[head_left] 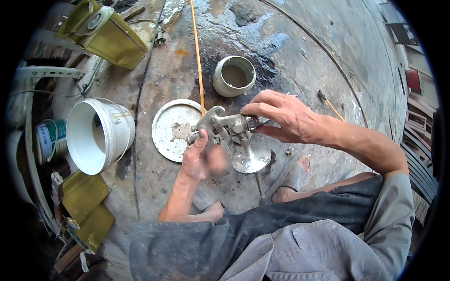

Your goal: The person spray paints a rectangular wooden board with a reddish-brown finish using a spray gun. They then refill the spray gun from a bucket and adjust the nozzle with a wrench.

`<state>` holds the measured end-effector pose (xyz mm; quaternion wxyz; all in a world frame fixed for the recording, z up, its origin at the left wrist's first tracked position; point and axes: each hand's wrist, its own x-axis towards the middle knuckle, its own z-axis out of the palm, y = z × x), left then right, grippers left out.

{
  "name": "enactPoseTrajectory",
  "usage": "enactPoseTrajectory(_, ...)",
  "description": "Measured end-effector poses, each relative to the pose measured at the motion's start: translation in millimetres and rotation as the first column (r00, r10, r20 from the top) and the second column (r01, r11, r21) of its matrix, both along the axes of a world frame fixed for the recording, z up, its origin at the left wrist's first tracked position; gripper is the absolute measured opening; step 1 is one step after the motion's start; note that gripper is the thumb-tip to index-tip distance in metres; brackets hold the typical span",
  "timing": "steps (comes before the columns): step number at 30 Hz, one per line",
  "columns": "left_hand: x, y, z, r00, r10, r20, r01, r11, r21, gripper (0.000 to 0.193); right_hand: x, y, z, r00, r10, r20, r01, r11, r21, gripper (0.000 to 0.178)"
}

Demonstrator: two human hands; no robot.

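Observation:
A metal spray gun (pixel 229 124) is held up in front of me, its hook at the top and its nozzle end to the right. My left hand (pixel 193 159) grips its handle, thumb up; part of that hand is smeared. With thumb and fingers, my right hand (pixel 286 117) pinches the knurled nozzle ring (pixel 252 122). Below the gun body hangs a round metal cup lid (pixel 253 160) with a thin suction tube (pixel 260 186) pointing down. Just beyond stands an open metal cup (pixel 221 83) with brownish liquid inside. A round whitish lid (pixel 164 124) lies flat left of the gun.
At left a white bucket (pixel 123 133) leans open beside a blue-green can (pixel 50 140). Yellow-green tins (pixel 119 42) stand at the far left. An orange hose (pixel 197 56) runs up to the gun. A dark cable (pixel 323 44) curves along the right. My sandalled feet (pixel 286 185) are close below.

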<state>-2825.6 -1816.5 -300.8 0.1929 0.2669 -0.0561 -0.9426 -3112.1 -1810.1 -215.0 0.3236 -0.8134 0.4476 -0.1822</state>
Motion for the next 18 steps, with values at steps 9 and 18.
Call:
enactPoseTrajectory(9, 5.0, 0.5, 8.3, 0.98, 0.06, 0.192, -0.029, 0.987, -0.161, 0.054, 17.3, -5.5, 17.8, 0.936, -0.35, -0.043, 0.25, 0.571, 0.782, 0.051)
enactPoseTrajectory(18, 3.5, 2.7, 5.7, 0.97, -0.016, 0.244, 0.068, 0.976, -0.205, 0.057, 19.6, -8.9, 30.9, 0.946, -0.305, -0.104, 0.258, 0.521, 0.813, 0.038)
